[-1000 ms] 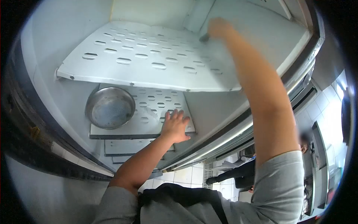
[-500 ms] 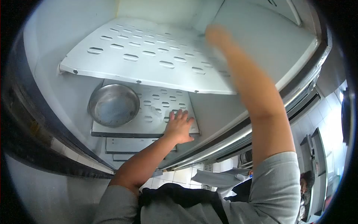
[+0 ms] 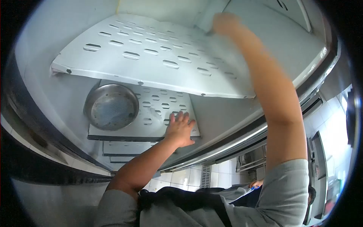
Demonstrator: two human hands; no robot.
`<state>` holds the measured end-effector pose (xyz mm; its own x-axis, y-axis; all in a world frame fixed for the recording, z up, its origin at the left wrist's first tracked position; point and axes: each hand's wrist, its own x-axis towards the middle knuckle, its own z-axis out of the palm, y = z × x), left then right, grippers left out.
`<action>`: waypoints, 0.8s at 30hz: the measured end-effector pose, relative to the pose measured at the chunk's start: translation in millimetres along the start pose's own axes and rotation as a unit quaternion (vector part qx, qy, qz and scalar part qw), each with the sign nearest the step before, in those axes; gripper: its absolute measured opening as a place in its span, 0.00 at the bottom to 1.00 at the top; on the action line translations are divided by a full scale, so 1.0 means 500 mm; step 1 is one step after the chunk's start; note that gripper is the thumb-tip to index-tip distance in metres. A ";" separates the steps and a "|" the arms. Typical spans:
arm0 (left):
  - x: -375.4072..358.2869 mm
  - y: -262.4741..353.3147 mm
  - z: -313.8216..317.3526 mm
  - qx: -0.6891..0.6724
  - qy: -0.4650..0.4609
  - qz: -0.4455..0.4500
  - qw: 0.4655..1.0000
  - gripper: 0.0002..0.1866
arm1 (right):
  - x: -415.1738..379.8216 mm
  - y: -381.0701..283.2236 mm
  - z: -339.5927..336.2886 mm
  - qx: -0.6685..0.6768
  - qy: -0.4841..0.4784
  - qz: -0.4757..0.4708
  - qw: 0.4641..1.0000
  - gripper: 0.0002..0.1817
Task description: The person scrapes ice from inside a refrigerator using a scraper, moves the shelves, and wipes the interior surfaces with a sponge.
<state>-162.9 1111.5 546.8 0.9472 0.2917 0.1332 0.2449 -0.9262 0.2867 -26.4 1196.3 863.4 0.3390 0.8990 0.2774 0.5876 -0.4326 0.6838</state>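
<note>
The right hand (image 3: pixel 225 24) is at the upper centre-right of the frame, near where the back of the upper shelf (image 3: pixel 151 68) meets the right wall (image 3: pixel 283 49). It is blurred; the fingers look drawn together, but how far they close cannot be told. A small grey thing (image 3: pixel 208 33) shows at its lower left, against or just beside the fingers, and whether the hand has hold of it is unclear. The left hand (image 3: pixel 180 132) is at the centre of the frame, palm down and fingers spread, over the front right part of the lower shelf (image 3: pixel 151 130); it grasps nothing, and appears to lean there as a brace. The step in hand, as far as one can judge, is the right hand's work in that back corner, which calls for reach along the wall above the shelf while the left hand steadies the body. The grey thing is too small and smeared to say which way it points or how its long axis lies. The upper shelf's long axis runs across the frame, its front edge dipping slightly towards the right, and its slots lie roughly the same way. A steel bowl (image 3: pixel 112 107) rests on the lower shelf at the left, its opening facing up, round and so without a long axis, well apart from the left hand.
</note>
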 end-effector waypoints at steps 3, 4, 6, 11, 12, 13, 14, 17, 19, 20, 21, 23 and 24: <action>0.001 -0.005 0.000 0.007 0.001 -0.005 1.000 0.41 | 0.009 -0.001 0.019 0.010 0.029 0.023 0.999 0.12; -0.001 -0.006 0.004 0.003 0.001 -0.002 1.000 0.41 | 0.006 -0.017 0.070 0.021 0.052 0.026 0.998 0.12; 0.000 -0.009 0.006 -0.001 0.006 0.003 1.000 0.41 | 0.010 -0.022 0.093 0.019 0.084 0.027 0.996 0.12; -0.004 -0.002 -0.002 0.006 -0.003 -0.002 1.000 0.41 | 0.013 0.021 0.021 0.030 0.081 0.031 0.996 0.13; -0.004 0.000 -0.001 0.006 -0.001 -0.002 1.000 0.41 | 0.004 0.018 0.009 0.022 0.051 0.022 0.998 0.13; -0.003 0.000 0.001 0.007 0.000 -0.002 1.000 0.41 | -0.006 0.007 0.000 0.016 0.021 0.014 1.000 0.12; -0.002 -0.003 0.001 0.008 0.001 -0.002 1.000 0.42 | -0.009 -0.002 -0.003 0.010 -0.009 0.006 1.000 0.12; -0.001 -0.004 -0.004 -0.006 -0.006 0.000 1.000 0.42 | 0.031 0.004 0.099 -0.042 0.092 -0.025 0.995 0.13; -0.003 0.000 0.004 0.001 -0.004 0.004 1.000 0.42 | 0.045 0.037 0.079 -0.025 0.063 -0.017 0.998 0.13; -0.001 -0.004 0.003 0.002 0.002 -0.001 1.000 0.42 | 0.049 0.038 0.042 -0.018 0.054 -0.019 0.998 0.13; -0.003 -0.006 0.002 0.000 0.000 -0.006 1.000 0.42 | 0.043 0.031 0.014 -0.019 0.045 -0.021 0.999 0.13; -0.002 -0.002 0.000 -0.003 -0.003 -0.006 1.000 0.42 | -0.004 0.009 -0.030 -0.022 0.023 -0.019 0.999 0.13; -0.001 -0.001 0.002 -0.001 0.004 -0.003 1.000 0.42 | -0.014 0.002 -0.029 -0.023 0.007 -0.019 1.000 0.12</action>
<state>-163.3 1111.6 545.9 0.9439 0.2998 0.1385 0.2508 -0.9236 0.2900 -39.1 1190.4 872.1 0.3074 0.9154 0.2600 0.5657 -0.3955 0.7236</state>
